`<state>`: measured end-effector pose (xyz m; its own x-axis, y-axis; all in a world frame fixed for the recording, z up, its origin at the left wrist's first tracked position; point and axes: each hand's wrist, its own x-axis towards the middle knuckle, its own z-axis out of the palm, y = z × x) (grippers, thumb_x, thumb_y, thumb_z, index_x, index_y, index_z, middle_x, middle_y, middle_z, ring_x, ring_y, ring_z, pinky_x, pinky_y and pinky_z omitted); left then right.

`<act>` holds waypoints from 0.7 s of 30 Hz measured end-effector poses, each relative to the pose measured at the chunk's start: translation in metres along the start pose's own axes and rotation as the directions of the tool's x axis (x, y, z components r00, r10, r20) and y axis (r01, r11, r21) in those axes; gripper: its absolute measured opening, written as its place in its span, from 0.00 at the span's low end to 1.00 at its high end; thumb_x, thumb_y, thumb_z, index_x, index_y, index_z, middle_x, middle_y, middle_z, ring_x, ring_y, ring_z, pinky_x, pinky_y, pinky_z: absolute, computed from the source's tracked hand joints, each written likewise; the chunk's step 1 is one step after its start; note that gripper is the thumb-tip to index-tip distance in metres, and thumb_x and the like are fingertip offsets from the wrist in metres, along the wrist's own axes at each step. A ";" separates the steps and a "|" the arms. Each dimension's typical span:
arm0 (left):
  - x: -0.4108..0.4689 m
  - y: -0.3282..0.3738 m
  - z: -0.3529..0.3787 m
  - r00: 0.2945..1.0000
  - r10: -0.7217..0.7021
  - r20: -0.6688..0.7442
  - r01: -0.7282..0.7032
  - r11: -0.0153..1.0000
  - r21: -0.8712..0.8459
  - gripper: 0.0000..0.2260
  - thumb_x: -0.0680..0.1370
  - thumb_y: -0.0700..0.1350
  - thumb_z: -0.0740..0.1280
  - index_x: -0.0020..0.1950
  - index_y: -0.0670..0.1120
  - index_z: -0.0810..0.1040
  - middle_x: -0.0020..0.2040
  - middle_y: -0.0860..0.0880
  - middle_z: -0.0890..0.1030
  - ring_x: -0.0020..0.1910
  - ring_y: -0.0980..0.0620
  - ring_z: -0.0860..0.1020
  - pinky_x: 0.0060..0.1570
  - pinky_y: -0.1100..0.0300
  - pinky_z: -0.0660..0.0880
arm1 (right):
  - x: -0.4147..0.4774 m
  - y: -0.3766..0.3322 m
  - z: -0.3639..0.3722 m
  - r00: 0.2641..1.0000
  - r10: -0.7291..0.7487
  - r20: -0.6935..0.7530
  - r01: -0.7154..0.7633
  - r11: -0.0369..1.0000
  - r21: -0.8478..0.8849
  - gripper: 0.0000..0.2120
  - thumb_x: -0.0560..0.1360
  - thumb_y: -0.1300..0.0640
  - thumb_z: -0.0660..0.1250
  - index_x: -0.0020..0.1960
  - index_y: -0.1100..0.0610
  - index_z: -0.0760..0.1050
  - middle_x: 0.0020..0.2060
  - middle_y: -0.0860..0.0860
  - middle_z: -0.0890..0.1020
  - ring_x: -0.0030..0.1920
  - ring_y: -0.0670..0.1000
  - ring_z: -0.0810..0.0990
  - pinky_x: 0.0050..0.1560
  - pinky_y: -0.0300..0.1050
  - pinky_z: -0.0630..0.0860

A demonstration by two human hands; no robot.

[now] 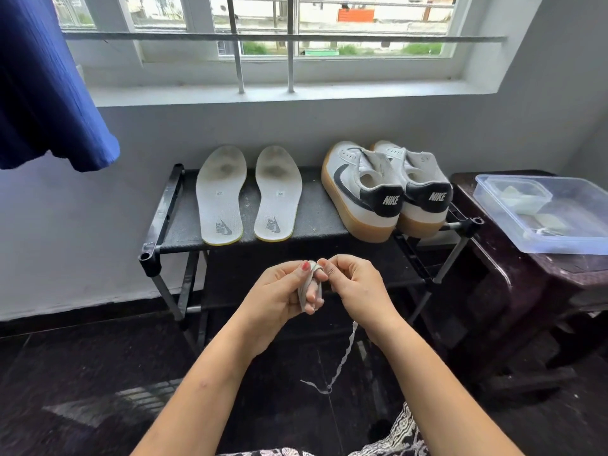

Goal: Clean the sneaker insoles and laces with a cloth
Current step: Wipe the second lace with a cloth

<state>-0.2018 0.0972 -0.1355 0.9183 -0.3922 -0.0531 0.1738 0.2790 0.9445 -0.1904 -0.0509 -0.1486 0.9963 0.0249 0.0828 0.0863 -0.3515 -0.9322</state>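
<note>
Lace [303, 286], white and flat, at lower centre of the frame: lies wound in loops round two fingers [311, 304] of the left hand [279, 291], with the thumb pressing on top of the loops. Pinched just beside that by the curled fingers [332, 268] of the right hand [355, 284], fingertips of both hands touching. Hangs on in a loose, crinkled tail from under the right hand toward bottom centre, over the dark floor [98, 373].

Above the hands, at mid-frame, on top of a black rack [316, 212]: two insoles side by side, toes toward the wall, left insole [221, 195] and right insole [278, 194] close together, both white with grey smudges near the toe end. To their right on the same rack, a pair of white sneakers [360, 189] with black heels and tan soles, heels toward the camera, touching each other, no laces showing in them.

At right edge, a dark bench [493, 258] just beside the rack, carrying a clear plastic box [487, 192] with pale pieces inside, too blurred to name.

Across the top, a barred window [263, 28]. In the upper left corner, hanging blue fabric [49, 77].
</note>
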 end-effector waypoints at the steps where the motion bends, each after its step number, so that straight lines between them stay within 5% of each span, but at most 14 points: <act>1: 0.001 0.001 0.000 0.999 0.025 -0.022 -0.026 0.999 -0.044 0.13 0.80 0.46 0.58 0.43 0.41 0.79 0.29 0.48 0.73 0.27 0.54 0.72 0.40 0.62 0.76 | -0.001 0.000 0.001 1.000 0.008 0.017 -0.007 1.000 -0.009 0.15 0.78 0.48 0.64 0.38 0.55 0.80 0.31 0.54 0.80 0.34 0.45 0.75 0.39 0.46 0.75; 5: 0.004 0.002 -0.002 0.979 0.092 -0.180 -0.128 0.970 -0.205 0.11 0.78 0.46 0.60 0.51 0.40 0.79 0.32 0.49 0.79 0.32 0.54 0.78 0.40 0.62 0.79 | -0.006 -0.002 0.009 0.994 0.018 0.104 -0.013 0.999 -0.050 0.14 0.78 0.50 0.64 0.36 0.54 0.78 0.23 0.42 0.72 0.27 0.39 0.69 0.30 0.31 0.66; 11: 0.008 0.000 -0.013 0.908 0.117 -0.401 -0.216 0.953 -0.211 0.09 0.81 0.40 0.58 0.55 0.43 0.78 0.42 0.50 0.84 0.41 0.56 0.82 0.42 0.66 0.78 | -0.010 -0.006 0.020 0.972 -0.028 0.231 0.047 0.996 -0.077 0.13 0.79 0.51 0.63 0.38 0.51 0.78 0.22 0.42 0.71 0.26 0.40 0.66 0.30 0.33 0.63; 17: 0.013 -0.017 -0.019 0.877 0.189 -0.443 -0.084 0.966 0.245 0.09 0.82 0.39 0.58 0.54 0.48 0.76 0.48 0.47 0.83 0.48 0.49 0.82 0.49 0.57 0.77 | -0.011 -0.010 0.018 0.957 -0.052 0.286 0.060 0.998 -0.019 0.11 0.77 0.51 0.65 0.38 0.51 0.79 0.28 0.43 0.75 0.30 0.40 0.70 0.35 0.36 0.67; 21: 0.010 -0.023 -0.019 0.957 0.179 -0.228 -0.039 0.859 0.510 0.10 0.81 0.41 0.59 0.48 0.45 0.80 0.37 0.52 0.83 0.37 0.53 0.80 0.48 0.55 0.77 | -0.005 -0.006 0.007 0.979 -0.075 0.188 0.055 0.992 0.111 0.12 0.76 0.48 0.66 0.39 0.54 0.80 0.38 0.58 0.83 0.40 0.50 0.79 0.48 0.56 0.76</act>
<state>-0.1894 0.1034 -0.1634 0.9911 -0.1257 0.0446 -0.0684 -0.1923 0.9789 -0.1959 -0.0429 -0.1457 0.9702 0.2268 0.0849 0.1409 -0.2439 -0.9595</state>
